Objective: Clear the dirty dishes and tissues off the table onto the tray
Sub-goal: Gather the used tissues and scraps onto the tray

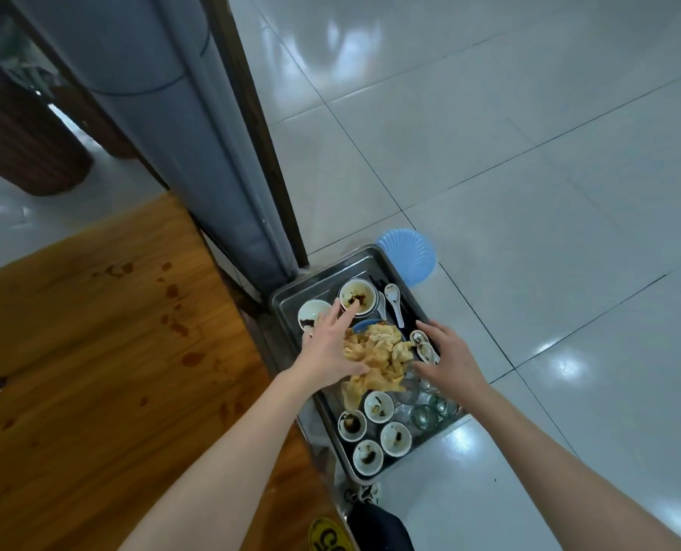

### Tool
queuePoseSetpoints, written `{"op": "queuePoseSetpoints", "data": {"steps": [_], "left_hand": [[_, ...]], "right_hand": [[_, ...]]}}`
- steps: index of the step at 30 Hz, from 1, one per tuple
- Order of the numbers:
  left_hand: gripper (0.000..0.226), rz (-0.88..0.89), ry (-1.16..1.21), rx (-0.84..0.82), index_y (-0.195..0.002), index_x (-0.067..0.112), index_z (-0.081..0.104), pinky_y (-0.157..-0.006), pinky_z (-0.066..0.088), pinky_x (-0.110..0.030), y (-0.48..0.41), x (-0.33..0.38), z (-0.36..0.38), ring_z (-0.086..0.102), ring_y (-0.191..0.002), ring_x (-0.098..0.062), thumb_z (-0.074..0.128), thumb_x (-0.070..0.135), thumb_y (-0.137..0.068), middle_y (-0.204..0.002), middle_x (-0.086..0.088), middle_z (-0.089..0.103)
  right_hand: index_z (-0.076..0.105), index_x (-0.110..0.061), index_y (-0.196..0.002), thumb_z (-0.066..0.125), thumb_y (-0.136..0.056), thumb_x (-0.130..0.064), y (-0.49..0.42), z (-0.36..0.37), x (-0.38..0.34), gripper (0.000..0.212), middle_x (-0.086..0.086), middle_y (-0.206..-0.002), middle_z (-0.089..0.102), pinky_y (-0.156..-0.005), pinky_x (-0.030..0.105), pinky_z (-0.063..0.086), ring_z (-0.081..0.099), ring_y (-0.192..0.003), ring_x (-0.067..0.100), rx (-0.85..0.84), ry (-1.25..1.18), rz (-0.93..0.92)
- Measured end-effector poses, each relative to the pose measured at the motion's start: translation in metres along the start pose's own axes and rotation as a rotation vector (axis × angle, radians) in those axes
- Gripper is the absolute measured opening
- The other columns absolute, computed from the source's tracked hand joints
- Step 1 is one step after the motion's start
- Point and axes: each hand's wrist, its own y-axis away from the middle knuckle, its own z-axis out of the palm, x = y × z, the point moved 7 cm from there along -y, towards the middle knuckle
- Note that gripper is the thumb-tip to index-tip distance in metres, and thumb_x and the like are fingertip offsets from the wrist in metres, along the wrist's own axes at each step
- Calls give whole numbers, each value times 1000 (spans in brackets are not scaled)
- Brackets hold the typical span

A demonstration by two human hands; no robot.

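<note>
**Both hands at the tissues on a full tray**

Head view. The steel tray [287, 298] stands just off the right edge of the bench [92, 351], low over the tiled floor [529, 153]. What bears it is mostly hidden, though a blue plastic disc [414, 252] shows past its far right corner. The bench is brown wood with dark stains on it.

The tissues [378, 357], a yellow-stained wad, sit in the middle of the tray on a blue plate [364, 324], and one end droops toward the near end. The left hand [329, 351] rests on the wad's left side. Its fingers [345, 316] are wide and straight, the tips reach the rim of a big bowl [364, 294] at the far end, and the thumb lies along the wad's near side. The right hand [452, 361] is at the tray's right edge, fingers [430, 330] wide and holding nothing, thumb pointing at the wad.

A saucer [314, 312] with a dark smear lies in the far left corner, partly under the left hand. A white spoon [394, 302] lies along the far right edge. Two small spoons [424, 346] lie just beside the right fingers. Glasses [424, 416] stand in the near right corner. Four small bowls [378, 406] stained with sauce fill the near end.
</note>
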Motion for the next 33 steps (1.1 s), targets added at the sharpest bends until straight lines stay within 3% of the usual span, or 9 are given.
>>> {"op": "queuePoseSetpoints", "data": {"steps": [4,11,15,19,25,33], "left_hand": [[108,1,-25,-5,-150,42,4,-113,2,-59,8,-6,-2,-2,-148,-25,80,42,-73,-161,3,-3],[88,41,3,164,-150,30,24,-116,22,-46,51,-19,-35,19,-144,-19,75,39,-79,-158,4,20],[82,-3,18,215,-148,34,29,-115,24,-45,89,-45,-59,23,-142,-20,75,36,-80,-157,5,23],[80,-49,54,251,-147,35,28,-115,24,-50,131,-84,-82,25,-141,-19,73,37,-81,-156,6,24],[79,-154,83,329,-147,35,29,-115,24,-47,197,-157,-109,28,-141,-20,73,36,-81,-153,5,29],[81,-307,161,403,-146,39,30,-113,31,-42,282,-255,-131,30,-140,-17,76,32,-80,-152,9,30]], "right_hand": [[44,-22,-141,73,-78,-19,9,-3,0,70,7,-147,39,-111,38,31,38,-133,22,25,3,16],[48,-22,-138,71,-79,-16,27,10,-33,64,5,-145,40,-109,37,33,40,-131,22,17,9,-23],[50,-24,-135,73,-78,-14,40,28,-70,63,2,-143,43,-108,40,35,42,-128,22,-8,22,-88],[51,-25,-135,74,-78,-18,54,55,-113,62,1,-141,44,-108,34,33,41,-128,20,-29,67,-157],[46,-23,-138,72,-81,-17,75,103,-181,62,1,-143,42,-107,33,32,38,-131,19,-106,104,-262],[43,-29,-139,71,-83,-20,101,172,-272,63,0,-148,36,-114,39,27,32,-136,19,-161,162,-376]]}}
